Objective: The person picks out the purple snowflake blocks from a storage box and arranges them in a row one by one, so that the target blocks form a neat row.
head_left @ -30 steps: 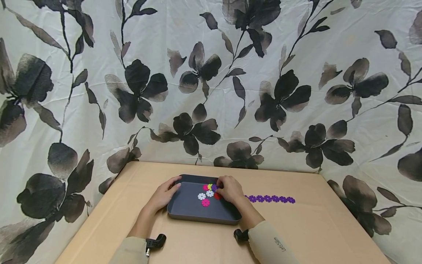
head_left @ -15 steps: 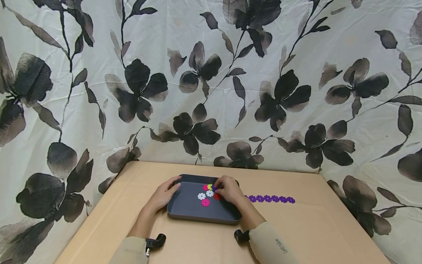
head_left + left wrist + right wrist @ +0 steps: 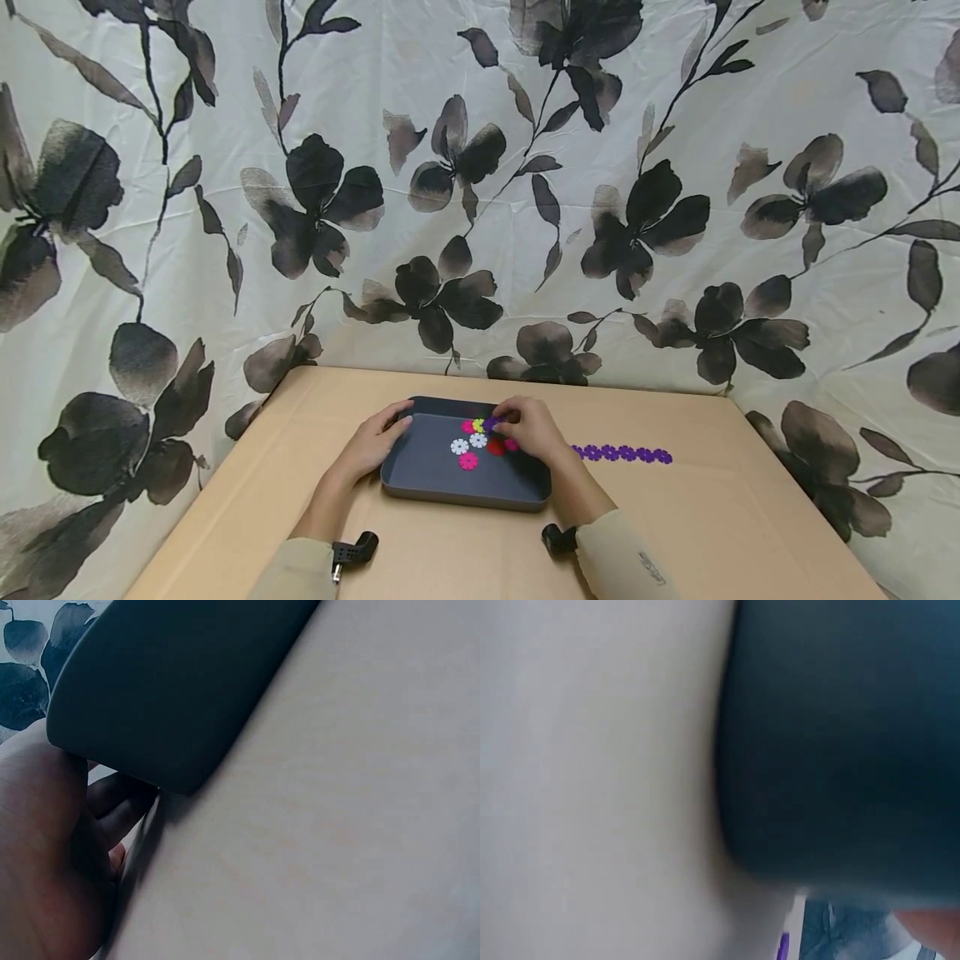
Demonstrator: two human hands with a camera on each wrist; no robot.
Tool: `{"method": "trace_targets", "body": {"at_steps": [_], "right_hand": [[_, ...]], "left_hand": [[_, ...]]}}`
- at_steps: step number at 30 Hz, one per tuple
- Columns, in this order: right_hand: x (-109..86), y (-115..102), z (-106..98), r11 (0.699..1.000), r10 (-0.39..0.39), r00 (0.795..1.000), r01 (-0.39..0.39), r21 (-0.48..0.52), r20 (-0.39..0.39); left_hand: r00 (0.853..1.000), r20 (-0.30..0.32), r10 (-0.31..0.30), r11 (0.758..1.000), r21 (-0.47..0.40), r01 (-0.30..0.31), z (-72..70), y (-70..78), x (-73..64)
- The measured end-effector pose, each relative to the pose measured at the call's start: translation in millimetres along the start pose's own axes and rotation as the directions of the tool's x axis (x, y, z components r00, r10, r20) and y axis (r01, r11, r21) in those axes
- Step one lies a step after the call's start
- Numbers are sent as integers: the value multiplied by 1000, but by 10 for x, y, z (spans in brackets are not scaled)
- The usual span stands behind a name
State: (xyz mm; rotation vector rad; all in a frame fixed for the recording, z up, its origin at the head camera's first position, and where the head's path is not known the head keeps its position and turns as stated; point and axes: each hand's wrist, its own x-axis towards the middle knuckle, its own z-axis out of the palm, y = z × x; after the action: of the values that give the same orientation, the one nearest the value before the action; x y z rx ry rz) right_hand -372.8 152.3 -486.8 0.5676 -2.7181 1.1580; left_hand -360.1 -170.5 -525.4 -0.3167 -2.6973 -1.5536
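Note:
A dark grey rectangular tray (image 3: 435, 485) sits on the table with small flower-shaped pieces inside. My left hand (image 3: 366, 443) grips its left side, thumb at the rim; the left wrist view has the fingers behind the tray wall (image 3: 172, 697). Over the tray's right part, my right hand (image 3: 534, 427) pinches a purple flower-shaped piece (image 3: 491, 424) between thumb and fingertips. Close by lie a yellow piece (image 3: 477, 426), a red piece (image 3: 496, 447), two white ones and pink ones (image 3: 468, 461). In the right wrist view the tray's outer wall (image 3: 840, 750) hides most of the hand.
To the right of the tray, a straight row of purple flower-shaped pieces (image 3: 627, 453) lies on the tan table (image 3: 712, 517); the right forearm covers its left end. A white cloth with dark flowers (image 3: 525, 250) hangs behind the table's far edge.
My right hand has shifted slightly right, with the purple piece showing more between its fingertips. A pink piece beside the red one has come into view. The left hand stays put.

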Motion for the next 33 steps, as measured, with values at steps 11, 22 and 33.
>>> {"method": "trace_targets", "body": {"at_steps": [11, 22, 33], "right_hand": [[-170, 109, -304, 997, 40, 988, -29, 73, -146], [-342, 361, -691, 996, 59, 968, -42, 74, -243], [-500, 679, -950, 994, 113, 918, -102, 48, -381]], "left_hand": [[1000, 3, 1, 1000, -5, -1, -2, -7, -6], [1000, 5, -1, 1000, -6, 1, 3, 9, 4], [1000, 14, 11, 1000, -18, -11, -5, 8, 0]]}}
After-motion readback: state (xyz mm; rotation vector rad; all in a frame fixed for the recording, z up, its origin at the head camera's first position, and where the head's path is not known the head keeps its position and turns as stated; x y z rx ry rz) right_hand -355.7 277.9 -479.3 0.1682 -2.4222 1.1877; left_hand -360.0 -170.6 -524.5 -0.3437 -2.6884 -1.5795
